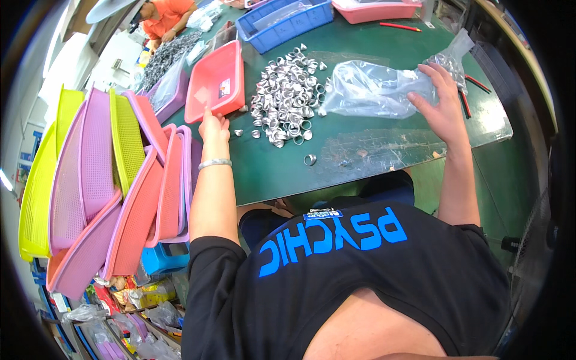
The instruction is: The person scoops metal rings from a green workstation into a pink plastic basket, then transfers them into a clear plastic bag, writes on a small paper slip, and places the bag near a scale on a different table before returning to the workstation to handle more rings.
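Note:
My left hand (214, 127) is at the near rim of a pink plastic tray (237, 90), one finger over the edge and the others curled beneath it. A small label and a pale slip lie inside the tray. My right hand (443, 103) is spread open, its fingertips at the right end of a clear plastic bag (366, 90) lying flat on the table. Between my hands is a heap of silver metal rings (287, 99). A single ring (309, 159) lies apart, nearer to me.
On the green table (264, 174) are a blue bin (282, 27), another pink tray (378, 12), red pencils (401, 27) and a filled bag (450, 60). Nested colored baskets (114, 174) stand at left. A person in orange (168, 21) works at the far left over a dark heap (168, 60).

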{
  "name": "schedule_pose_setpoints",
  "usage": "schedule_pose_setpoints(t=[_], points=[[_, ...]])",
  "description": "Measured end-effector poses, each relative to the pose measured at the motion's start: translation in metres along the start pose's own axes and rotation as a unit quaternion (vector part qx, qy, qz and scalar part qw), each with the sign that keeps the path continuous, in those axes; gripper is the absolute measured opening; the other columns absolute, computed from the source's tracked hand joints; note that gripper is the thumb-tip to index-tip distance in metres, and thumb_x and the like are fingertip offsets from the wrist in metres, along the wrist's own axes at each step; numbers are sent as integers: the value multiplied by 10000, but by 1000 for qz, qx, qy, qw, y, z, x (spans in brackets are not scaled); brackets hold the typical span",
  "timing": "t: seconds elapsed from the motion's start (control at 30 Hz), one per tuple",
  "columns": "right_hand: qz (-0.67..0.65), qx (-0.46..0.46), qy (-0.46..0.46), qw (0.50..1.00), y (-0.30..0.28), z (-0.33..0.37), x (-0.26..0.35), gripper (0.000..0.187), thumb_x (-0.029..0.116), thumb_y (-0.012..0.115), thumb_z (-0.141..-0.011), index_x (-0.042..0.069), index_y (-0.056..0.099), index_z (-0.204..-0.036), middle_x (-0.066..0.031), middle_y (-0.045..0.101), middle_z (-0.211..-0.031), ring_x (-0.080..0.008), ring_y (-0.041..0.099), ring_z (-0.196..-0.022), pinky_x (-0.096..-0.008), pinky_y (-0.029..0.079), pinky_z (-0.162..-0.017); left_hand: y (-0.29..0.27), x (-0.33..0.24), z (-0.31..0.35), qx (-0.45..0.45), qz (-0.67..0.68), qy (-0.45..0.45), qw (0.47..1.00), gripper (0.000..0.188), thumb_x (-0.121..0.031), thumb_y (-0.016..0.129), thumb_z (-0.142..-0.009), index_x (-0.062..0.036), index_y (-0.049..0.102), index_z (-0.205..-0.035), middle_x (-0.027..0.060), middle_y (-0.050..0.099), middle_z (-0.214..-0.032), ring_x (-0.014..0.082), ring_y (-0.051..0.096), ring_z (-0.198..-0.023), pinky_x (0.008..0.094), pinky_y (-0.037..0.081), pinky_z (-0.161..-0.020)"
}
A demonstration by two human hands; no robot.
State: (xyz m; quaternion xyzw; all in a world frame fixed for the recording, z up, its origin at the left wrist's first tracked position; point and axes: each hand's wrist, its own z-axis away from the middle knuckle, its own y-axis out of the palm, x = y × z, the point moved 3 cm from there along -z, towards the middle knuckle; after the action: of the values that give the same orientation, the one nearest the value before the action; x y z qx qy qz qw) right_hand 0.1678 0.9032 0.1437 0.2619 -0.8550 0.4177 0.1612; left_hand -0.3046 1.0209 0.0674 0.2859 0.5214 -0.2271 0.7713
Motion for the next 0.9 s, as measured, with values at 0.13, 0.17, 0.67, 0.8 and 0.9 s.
schedule_pose_setpoints(t=[0.13,0.17,0.67,0.8,0.9], points=[[19,4,-4,1000,-2,1,-13,497,214,666,-674,65,489,-1115,-176,424,-1180,-306,421,-1072,-343,357,-887,9,10,44,105,-223,43,968,480,-362,463,-853,51,456,-1098,130,476,-1106,210,422,-1021,353,322,-893],[-6,25,20,999,0,0,-17,485,200,665,-672,62,493,-1104,-165,441,-1152,-284,448,-1018,-331,377,-846,12,14,53,141,-250,63,956,551,-391,456,-853,62,423,-1166,146,454,-1177,223,385,-1110,372,281,-943],[-14,-182,62,981,40,-56,-56,252,219,584,-733,-1,532,-844,-167,560,-867,-302,552,-770,-375,432,-672,40,57,74,284,-396,316,814,532,-329,457,-852,47,372,-1218,228,337,-1266,305,311,-1196,338,241,-989],[55,-84,-52,994,89,-81,-58,406,260,586,-739,27,485,-1056,-182,489,-1061,-326,480,-964,-385,392,-806,40,55,80,347,-364,343,794,520,-316,442,-860,19,347,-1247,236,253,-1315,317,240,-1235,356,207,-1003],[37,-33,-90,995,107,-81,-25,466,241,594,-733,50,451,-1133,-186,455,-1127,-351,431,-1036,-392,362,-864,28,45,89,327,-377,439,747,510,-300,462,-848,2,358,-1245,255,220,-1318,358,212,-1235,388,197,-1002]])
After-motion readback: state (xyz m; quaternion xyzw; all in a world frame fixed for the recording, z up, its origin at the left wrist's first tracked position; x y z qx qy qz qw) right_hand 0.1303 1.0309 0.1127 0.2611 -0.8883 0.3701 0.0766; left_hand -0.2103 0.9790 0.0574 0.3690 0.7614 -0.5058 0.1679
